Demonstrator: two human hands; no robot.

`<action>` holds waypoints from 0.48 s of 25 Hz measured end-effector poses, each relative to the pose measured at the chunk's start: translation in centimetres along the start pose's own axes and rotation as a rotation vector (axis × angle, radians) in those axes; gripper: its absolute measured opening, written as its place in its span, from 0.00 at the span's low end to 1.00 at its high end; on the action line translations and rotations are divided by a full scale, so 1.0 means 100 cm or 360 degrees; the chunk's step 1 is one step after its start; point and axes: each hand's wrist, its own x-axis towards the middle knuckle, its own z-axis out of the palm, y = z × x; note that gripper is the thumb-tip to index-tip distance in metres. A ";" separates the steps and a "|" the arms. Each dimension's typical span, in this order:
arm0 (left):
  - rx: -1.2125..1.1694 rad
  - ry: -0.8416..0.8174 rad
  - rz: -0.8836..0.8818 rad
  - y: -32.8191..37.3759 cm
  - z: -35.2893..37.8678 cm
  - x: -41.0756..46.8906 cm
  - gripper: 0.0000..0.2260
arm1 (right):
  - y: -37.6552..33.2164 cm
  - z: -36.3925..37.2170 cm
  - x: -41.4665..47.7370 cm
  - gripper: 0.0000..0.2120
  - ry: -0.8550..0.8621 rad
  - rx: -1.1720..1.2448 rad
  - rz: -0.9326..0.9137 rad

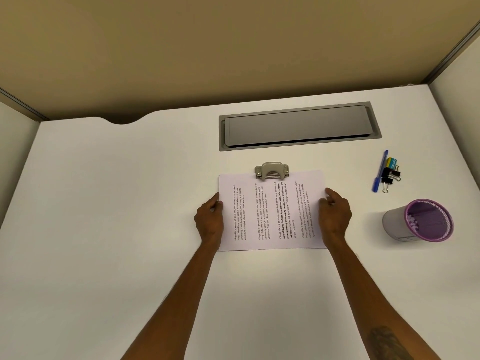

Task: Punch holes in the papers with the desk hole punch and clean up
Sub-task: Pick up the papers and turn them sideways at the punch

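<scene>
A sheet of printed papers point(270, 214) lies flat on the white desk point(130, 203), its far edge pushed into the slot of a grey metal hole punch point(271, 171). My left hand point(209, 222) grips the papers' left edge, thumb on top. On the opposite side my right hand point(335, 216) holds the right edge, fingers curled round it. Both forearms reach in from the bottom of the view.
A purple-rimmed mesh cup point(420, 221) lies on its side at the right. Behind it are a blue pen point(379, 171), black binder clips point(391, 178) and a small yellow-green box point(391, 162). A grey cable-tray lid point(298, 126) is set into the desk behind the punch. Partition walls enclose the desk.
</scene>
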 end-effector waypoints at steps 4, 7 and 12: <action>-0.0101 0.0005 -0.0055 -0.002 -0.001 -0.002 0.16 | -0.001 0.000 -0.003 0.18 0.0008 -0.0060 -0.0039; -0.0169 -0.0004 -0.0105 -0.003 -0.002 -0.003 0.16 | -0.002 0.001 -0.004 0.19 -0.0019 -0.0158 -0.0071; -0.0271 -0.0078 -0.0154 -0.004 -0.005 -0.004 0.18 | -0.012 0.008 -0.010 0.20 0.0045 -0.0488 -0.0348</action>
